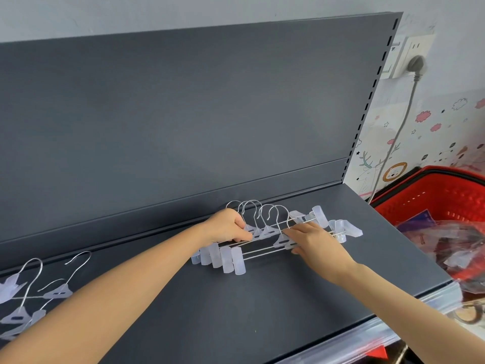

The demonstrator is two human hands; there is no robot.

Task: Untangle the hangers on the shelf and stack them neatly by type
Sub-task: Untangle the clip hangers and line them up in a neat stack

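Grey shelf (262, 298): both hands' fingers (242, 233) pinch the hanger stack (265, 237); uneven pressure could snag hooks (258, 208), re-tangling clips (228, 258).

The shelf (262, 298) is a flat dark grey board with a matching upright back panel (183, 114) behind it. Two groups of things lie directly on it — a bunch of clip hangers (265, 232) near the back edge toward the right, wire hooks pointing at the panel and frosted plastic clips at both ends, and a looser pile of hangers (29, 298) at the far left, well apart from the first.
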